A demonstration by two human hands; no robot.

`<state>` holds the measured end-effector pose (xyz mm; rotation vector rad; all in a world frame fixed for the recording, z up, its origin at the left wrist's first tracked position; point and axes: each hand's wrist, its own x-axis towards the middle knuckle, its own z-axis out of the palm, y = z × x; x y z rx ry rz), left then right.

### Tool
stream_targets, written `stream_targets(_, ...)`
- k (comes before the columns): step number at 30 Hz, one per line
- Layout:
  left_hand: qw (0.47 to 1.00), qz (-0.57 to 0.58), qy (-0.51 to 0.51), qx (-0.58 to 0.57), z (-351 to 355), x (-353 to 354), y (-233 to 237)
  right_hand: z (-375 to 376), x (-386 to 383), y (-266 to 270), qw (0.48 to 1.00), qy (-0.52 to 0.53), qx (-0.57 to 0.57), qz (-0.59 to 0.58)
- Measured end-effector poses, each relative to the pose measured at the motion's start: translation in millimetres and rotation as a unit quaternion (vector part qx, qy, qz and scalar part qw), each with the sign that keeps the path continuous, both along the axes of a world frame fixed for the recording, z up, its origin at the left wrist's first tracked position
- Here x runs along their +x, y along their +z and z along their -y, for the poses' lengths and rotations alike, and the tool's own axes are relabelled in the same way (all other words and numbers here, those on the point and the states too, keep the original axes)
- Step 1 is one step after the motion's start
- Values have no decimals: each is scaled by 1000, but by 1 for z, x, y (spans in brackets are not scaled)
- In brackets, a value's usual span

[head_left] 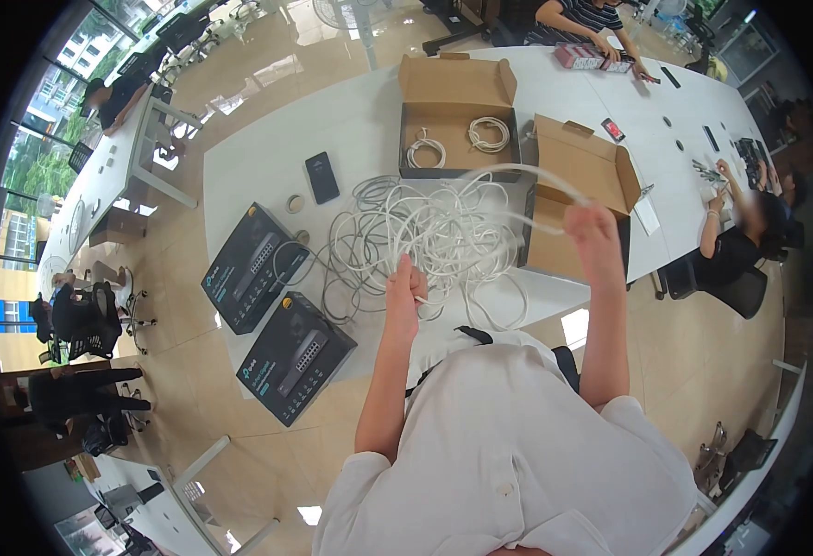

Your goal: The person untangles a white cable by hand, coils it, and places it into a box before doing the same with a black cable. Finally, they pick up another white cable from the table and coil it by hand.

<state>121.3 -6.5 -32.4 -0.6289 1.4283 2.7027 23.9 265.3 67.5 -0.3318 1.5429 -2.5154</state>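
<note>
left hand [404, 289]: fingers closed, arm stretched forward | right hand [592, 233]: fingers curled tight, raised higher

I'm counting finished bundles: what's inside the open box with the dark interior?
The open box holds two small white cable coils: the left coil and the right coil. Anything beneath them is covered.

The left hand [404, 295] grips a strand of the tangled cable heap [425, 232] at the surface's [258, 176] near edge. The right hand [592, 236] holds a white cable [527, 170] raised beside a cardboard box [578, 162].
</note>
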Motion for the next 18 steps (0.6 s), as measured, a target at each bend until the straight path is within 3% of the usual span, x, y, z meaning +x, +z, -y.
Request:
stream_targets(2, 1000, -6, 0, -1, 0, -1, 1, 3, -5, -5, 973, -67, 220, 13)
stream_targets(4, 998, -6, -7, -65, -2, -2, -1, 0, -10, -7, 994, -33, -62, 87)
stream_targets(5, 995, -3, -8, -97, -2, 0, -2, -1, -12, -9, 971, -12, -202, 125)
stream_targets(8, 995, -10, -3, -103, 1, 2, -6, -6, -26, -21, 932, 1, -345, 114)
stream_targets(11, 982, 12, -29, -185, 3, 6, -5, -9, -31, -35, 902, -14, -406, 144)
stream_targets(18, 966, -16, -83, -244, -17, 11, -5, 22, -11, -47, 910, 70, -363, 186)
